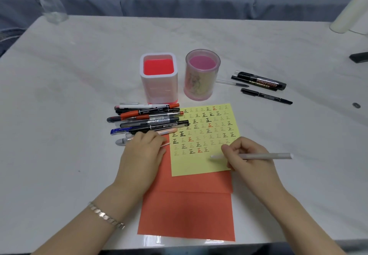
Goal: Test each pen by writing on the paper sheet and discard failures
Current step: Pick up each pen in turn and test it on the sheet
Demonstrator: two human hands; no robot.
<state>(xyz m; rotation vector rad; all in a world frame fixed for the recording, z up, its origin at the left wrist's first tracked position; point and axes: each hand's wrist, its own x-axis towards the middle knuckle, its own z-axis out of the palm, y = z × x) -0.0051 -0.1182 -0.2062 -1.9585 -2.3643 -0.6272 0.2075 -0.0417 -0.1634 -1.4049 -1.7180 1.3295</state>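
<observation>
Two hands work at the near edge of the bench (59,95). The right hand (247,159) pinches a pale grey pen (264,156) between thumb and fingers, the barrel lying almost flat and pointing left, its tip just over the lower blank part of the yellow sheet (199,167). The left hand (143,155), with a bracelet (105,215) on its wrist, rests with fingers curled at the sheet's left edge. A slim pale piece (166,144) pokes out from under the fingers, but I cannot tell whether the hand grips it.

The yellow sheet lies on larger orange paper (187,215). It carries rows of one small repeated character: some bold black, some faint grey, a few red. The bottom row stops partway across.

Just left of the sheet, touching the left hand's knuckles, lies a pile of pens (147,121) side by side, with black, red, blue and grey barrels. Beyond the sheet stand two cups. The square white cup (158,87) shows only its red inside, and the round clear cup (202,87) only its pink floor.

To the right of the cups lie a whiteboard marker (260,81), a clear pen (232,83) and a thin black pen (266,96). A clear bottle (49,5) stands at the far left corner.
</observation>
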